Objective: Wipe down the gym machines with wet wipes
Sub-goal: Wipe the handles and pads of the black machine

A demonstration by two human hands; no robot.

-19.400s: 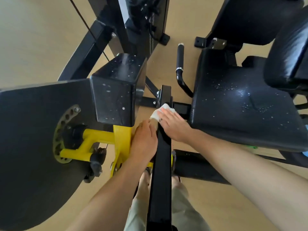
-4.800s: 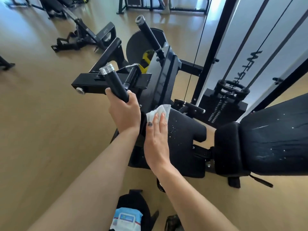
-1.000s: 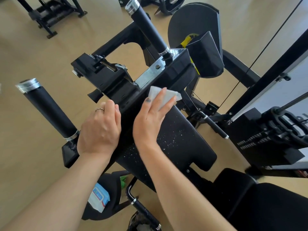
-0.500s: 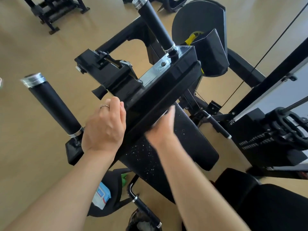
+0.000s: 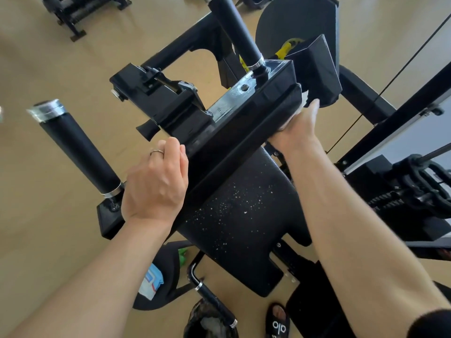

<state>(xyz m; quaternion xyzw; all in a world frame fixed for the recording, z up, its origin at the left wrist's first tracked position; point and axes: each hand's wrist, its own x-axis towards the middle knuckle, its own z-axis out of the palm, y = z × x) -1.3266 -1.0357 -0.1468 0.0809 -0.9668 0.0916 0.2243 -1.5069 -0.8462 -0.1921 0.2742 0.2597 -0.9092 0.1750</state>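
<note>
A black gym machine fills the view, with a speckled chest pad [image 5: 234, 220] below a black top bar [image 5: 244, 128]. My right hand [image 5: 296, 128] presses a white wet wipe [image 5: 305, 97] against the far right end of the bar's underside; only a corner of the wipe shows past the fingertips. My left hand [image 5: 156, 184], a ring on one finger, grips the near left part of the bar beside the left black handle [image 5: 78, 148]. A second handle [image 5: 236, 32] rises at the top.
A wet wipe pack [image 5: 151, 280] lies on a black seat low in the view. A black bag [image 5: 210, 320] and a sandalled foot [image 5: 278, 323] are on the wooden floor. Yellow adjuster [image 5: 285, 48], cables and weight stack [image 5: 405, 196] stand right. Other machines [image 5: 80, 11] are far left.
My right hand has slid the wipe from the pad's top edge under the bar and along it to the right end. My left hand keeps its grip on the bar.
</note>
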